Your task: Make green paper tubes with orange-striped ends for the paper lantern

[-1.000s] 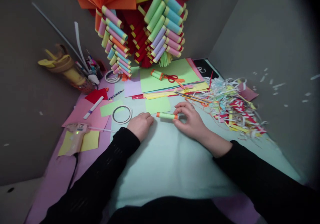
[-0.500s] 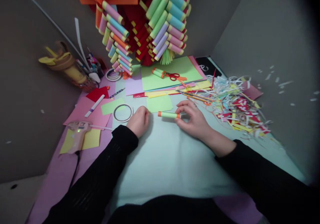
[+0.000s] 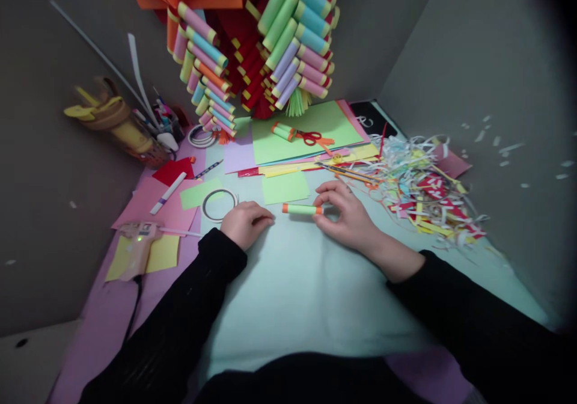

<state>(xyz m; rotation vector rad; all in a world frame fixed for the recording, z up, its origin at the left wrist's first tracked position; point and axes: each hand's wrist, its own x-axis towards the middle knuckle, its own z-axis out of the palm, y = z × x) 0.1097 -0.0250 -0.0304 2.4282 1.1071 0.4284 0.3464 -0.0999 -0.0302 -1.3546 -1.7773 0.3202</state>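
Observation:
My right hand pinches the orange right end of a small light-green paper tube between thumb and fingers. The tube has an orange band at each end and lies level, pointing toward my left hand. My left hand rests on the pale mint sheet, its thumb and fingertips drawn together; whether something is between them I cannot make out. Beside it is a roll of white tape. Behind the tube lies a light-green paper square.
A glue gun with a lit green light lies left on yellow paper. Paper scraps are heaped at right. Red-handled scissors and another green tube lie at the back. Colourful paper-roll strings hang above. A pen holder stands at left.
My left hand has loosened from a fist, its thumb and fingertips now reaching right. My right hand still holds the tube in much the same place. The view has shifted slightly.

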